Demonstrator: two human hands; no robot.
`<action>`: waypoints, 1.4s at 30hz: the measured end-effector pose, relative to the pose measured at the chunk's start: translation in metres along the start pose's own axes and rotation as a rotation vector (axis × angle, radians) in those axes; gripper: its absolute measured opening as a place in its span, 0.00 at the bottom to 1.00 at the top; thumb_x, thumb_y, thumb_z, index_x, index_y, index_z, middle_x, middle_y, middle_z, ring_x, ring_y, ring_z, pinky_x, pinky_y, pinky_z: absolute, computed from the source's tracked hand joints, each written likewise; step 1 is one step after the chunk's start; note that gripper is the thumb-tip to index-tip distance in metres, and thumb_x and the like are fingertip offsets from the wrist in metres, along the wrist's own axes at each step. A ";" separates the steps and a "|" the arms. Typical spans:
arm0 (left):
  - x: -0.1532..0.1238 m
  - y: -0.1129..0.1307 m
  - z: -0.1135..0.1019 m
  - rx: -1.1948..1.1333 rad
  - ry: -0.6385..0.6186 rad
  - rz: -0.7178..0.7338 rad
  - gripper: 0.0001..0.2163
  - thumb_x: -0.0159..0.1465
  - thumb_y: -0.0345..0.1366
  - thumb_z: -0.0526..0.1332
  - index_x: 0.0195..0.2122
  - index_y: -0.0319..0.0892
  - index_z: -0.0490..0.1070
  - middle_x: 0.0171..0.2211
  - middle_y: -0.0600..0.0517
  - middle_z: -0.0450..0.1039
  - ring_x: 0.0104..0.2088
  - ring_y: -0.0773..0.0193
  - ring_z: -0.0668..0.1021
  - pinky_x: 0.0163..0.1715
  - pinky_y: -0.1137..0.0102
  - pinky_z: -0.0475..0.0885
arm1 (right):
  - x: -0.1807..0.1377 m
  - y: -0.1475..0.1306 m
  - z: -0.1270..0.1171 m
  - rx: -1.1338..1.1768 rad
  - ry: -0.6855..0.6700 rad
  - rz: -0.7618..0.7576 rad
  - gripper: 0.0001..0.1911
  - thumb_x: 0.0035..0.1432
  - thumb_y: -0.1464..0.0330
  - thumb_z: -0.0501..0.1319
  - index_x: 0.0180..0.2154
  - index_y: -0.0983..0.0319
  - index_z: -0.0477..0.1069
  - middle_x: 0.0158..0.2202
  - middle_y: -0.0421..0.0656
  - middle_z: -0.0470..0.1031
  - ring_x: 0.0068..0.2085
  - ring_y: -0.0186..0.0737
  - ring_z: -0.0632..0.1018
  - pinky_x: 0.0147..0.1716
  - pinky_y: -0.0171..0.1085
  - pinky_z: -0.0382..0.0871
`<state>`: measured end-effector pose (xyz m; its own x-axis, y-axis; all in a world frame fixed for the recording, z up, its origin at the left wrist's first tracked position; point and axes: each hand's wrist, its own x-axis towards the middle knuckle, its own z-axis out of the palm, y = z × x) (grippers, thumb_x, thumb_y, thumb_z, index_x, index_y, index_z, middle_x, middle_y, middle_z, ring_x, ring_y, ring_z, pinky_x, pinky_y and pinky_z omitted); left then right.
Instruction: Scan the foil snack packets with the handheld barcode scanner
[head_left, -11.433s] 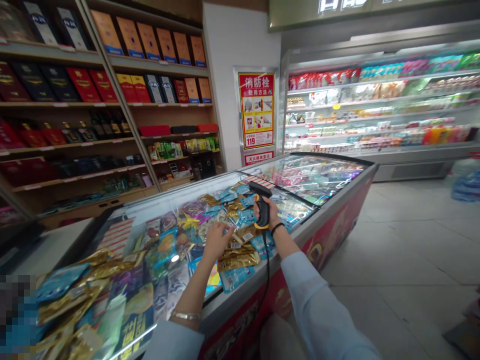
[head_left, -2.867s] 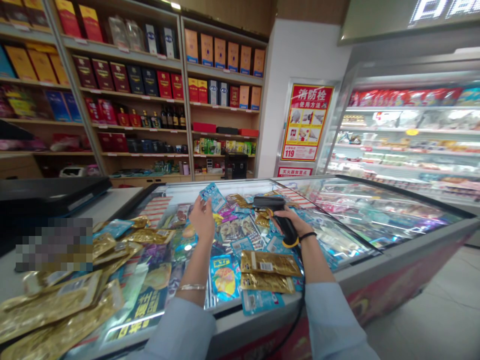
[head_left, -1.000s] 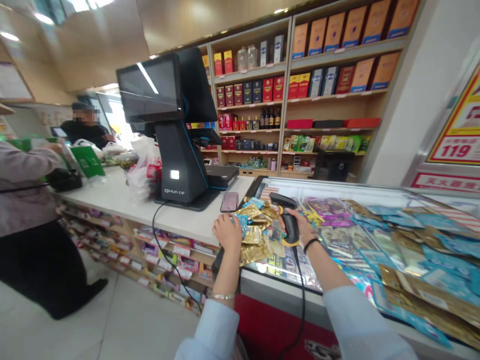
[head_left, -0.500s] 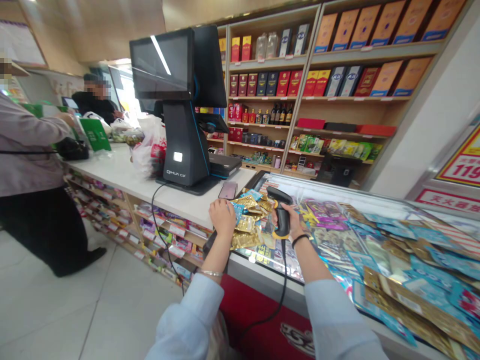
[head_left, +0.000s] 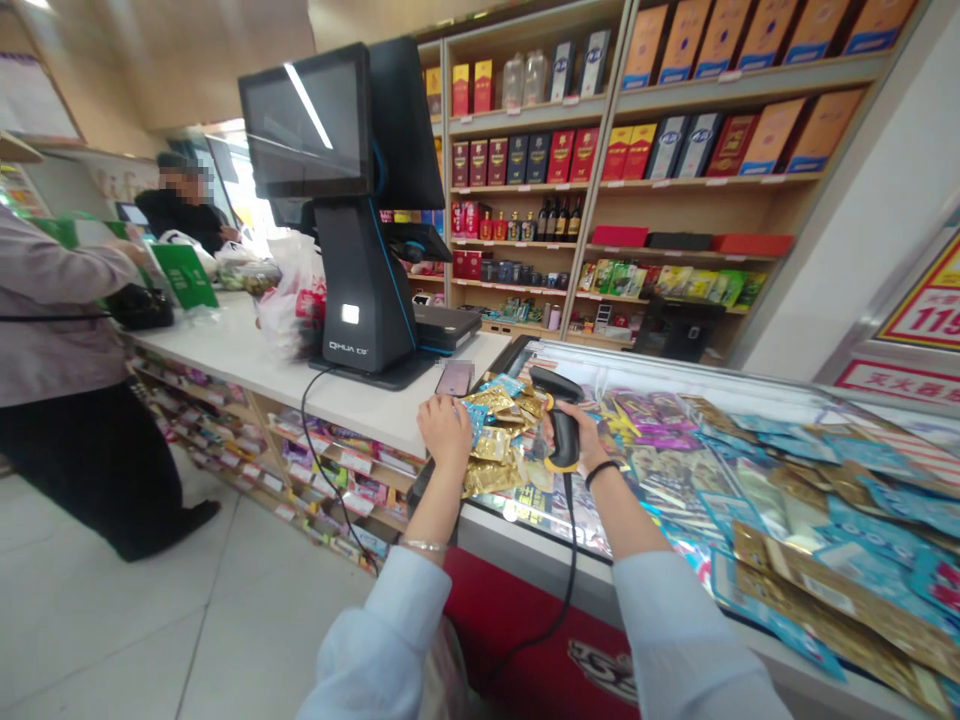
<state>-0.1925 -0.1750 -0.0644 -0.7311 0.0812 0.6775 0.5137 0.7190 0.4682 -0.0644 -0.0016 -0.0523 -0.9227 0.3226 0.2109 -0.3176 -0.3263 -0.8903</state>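
Observation:
My right hand (head_left: 581, 440) is wrapped round the handle of a black barcode scanner (head_left: 559, 410) with a yellow band, its head pointing left over a heap of gold and blue snack packets (head_left: 499, 440). My left hand (head_left: 444, 428) rests on the left edge of that heap, fingers curled onto a blue packet (head_left: 472, 418). The heap lies on the glass lid of a chest freezer (head_left: 547, 505) at its left end. The scanner's black cable (head_left: 559, 610) hangs down the red freezer front.
A phone (head_left: 454, 378) and a checkout terminal (head_left: 352, 210) stand on the white counter (head_left: 247, 355) to the left. More packets (head_left: 810, 510) cover the freezer lid to the right. Two people (head_left: 60, 370) stand at the counter's far side. Shelves of boxes (head_left: 600, 150) fill the back wall.
Since half a second ago the view has shifted slightly; both hands stay on the packet heap. Earlier I worked further right on the freezer, lifting a blue packet, then moved left.

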 end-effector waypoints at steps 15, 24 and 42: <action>-0.001 0.002 -0.002 -0.012 -0.015 -0.016 0.18 0.68 0.36 0.46 0.43 0.39 0.75 0.46 0.40 0.73 0.49 0.49 0.68 0.49 0.57 0.62 | 0.004 0.004 -0.007 0.020 -0.023 0.016 0.16 0.48 0.56 0.64 0.32 0.61 0.70 0.16 0.38 0.69 0.15 0.35 0.67 0.13 0.33 0.61; -0.001 0.004 -0.004 -0.042 -0.029 0.007 0.16 0.68 0.36 0.47 0.41 0.39 0.75 0.45 0.41 0.73 0.49 0.50 0.68 0.49 0.57 0.61 | 0.003 0.005 -0.009 0.035 0.004 -0.028 0.14 0.48 0.57 0.63 0.28 0.61 0.69 0.14 0.38 0.67 0.14 0.34 0.66 0.13 0.32 0.60; -0.004 0.006 -0.014 -0.224 0.080 0.079 0.13 0.67 0.37 0.49 0.37 0.43 0.73 0.45 0.43 0.71 0.50 0.52 0.67 0.54 0.57 0.57 | 0.002 -0.003 -0.013 0.058 0.012 -0.078 0.14 0.47 0.56 0.61 0.30 0.60 0.70 0.15 0.37 0.67 0.14 0.35 0.66 0.13 0.33 0.60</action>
<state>-0.1803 -0.1804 -0.0559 -0.6515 0.0697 0.7555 0.6611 0.5407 0.5202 -0.0622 0.0115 -0.0544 -0.8920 0.3597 0.2737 -0.4010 -0.3505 -0.8464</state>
